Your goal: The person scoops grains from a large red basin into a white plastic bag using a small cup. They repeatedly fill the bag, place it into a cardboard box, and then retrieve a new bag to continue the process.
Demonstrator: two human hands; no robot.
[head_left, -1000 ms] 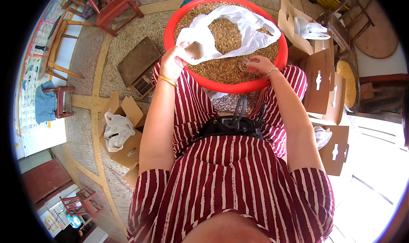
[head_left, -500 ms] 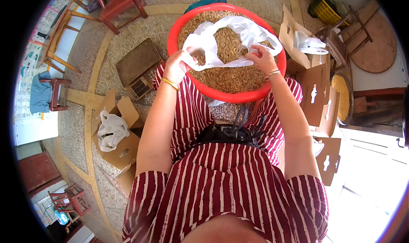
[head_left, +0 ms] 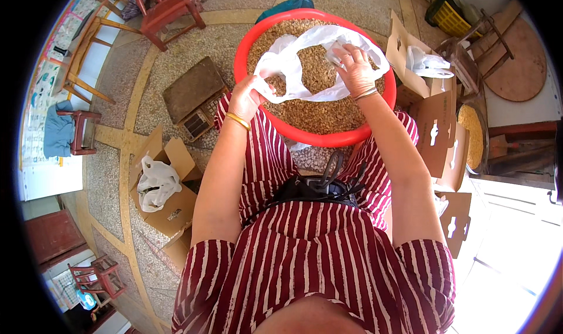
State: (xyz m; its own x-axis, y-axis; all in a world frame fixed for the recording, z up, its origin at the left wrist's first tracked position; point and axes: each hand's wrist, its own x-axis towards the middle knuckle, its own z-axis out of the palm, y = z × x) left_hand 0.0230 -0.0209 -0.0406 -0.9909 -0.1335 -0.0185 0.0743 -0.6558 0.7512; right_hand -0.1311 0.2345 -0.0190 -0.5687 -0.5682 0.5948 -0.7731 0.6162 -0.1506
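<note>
A white plastic bag (head_left: 282, 64) is held spread over a red basin (head_left: 241, 58) of brown, grain-like bits (head_left: 319, 116). My left hand (head_left: 246, 96) pinches the bag's near left edge. On the other side, my right hand (head_left: 355, 71) is at the bag's right part, its fingers curled around a small clear cup (head_left: 336, 53). That cup is partly covered by the fingers and the bag, so what it contains is hard to see. The basin sits in front of me, between my knees.
Left of me are a platform scale (head_left: 196, 94) and an open cardboard box (head_left: 170, 214) with a white bag (head_left: 157, 184). More open cartons (head_left: 431, 123) stand on the right, beside a round container of yellow grain (head_left: 469, 132). A red chair (head_left: 170, 12) is at the far left.
My right hand has moved up and away from me with the cup, turning its back upward. The cup's contents, visible before, are now obscured. My left hand keeps its hold on the bag.
</note>
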